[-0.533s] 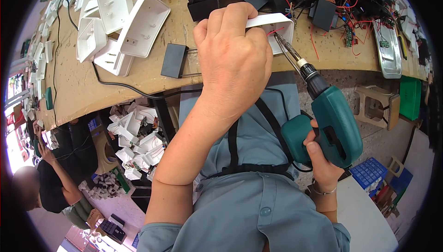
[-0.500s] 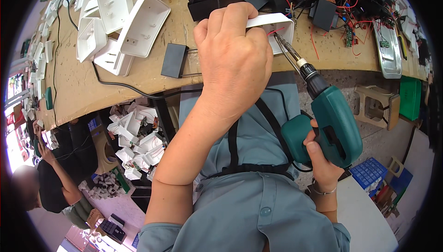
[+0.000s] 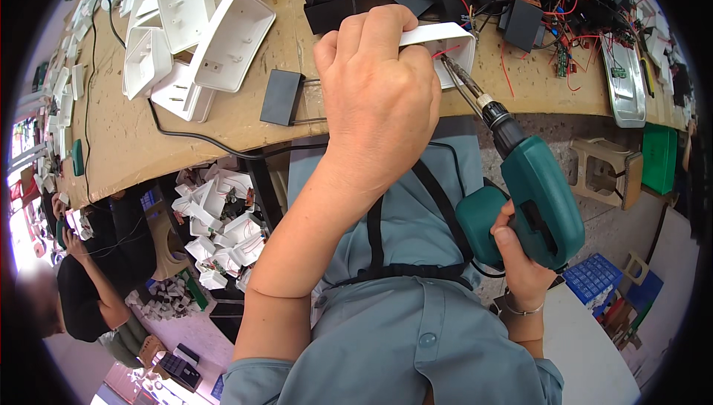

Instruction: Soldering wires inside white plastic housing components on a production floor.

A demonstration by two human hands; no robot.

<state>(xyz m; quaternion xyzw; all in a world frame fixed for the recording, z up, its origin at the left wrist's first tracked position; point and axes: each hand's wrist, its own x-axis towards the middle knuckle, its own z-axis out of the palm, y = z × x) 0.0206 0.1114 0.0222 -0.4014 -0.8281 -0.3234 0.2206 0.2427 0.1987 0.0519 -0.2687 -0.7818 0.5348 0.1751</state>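
Note:
My left hand point(image 3: 382, 86) is closed on a small white plastic case point(image 3: 462, 54), holding it on its side at the table's front edge. Most of that case is hidden behind my knuckles. A short red wire point(image 3: 445, 52) shows inside it. My right hand point(image 3: 523, 260) grips a green soldering gun point(image 3: 541, 197) by its handle, and its metal tip point(image 3: 460, 74) reaches into the case beside the red wire. Whether the tip touches the wire I cannot tell. Left of my left hand lies a black box with two metal prongs point(image 3: 281, 97).
White open cases point(image 3: 236, 41) are piled at the back left. Black cases, red wires and circuit boards point(image 3: 562, 52) crowd the back right, beside a metal tray point(image 3: 626, 86). A black cable point(image 3: 215, 142) crosses the table edge. At far left, another person point(image 3: 93, 282) works.
Almost nothing differs. My left hand and the case have shifted very slightly to the right, and the soldering gun's tip stays inside the case.

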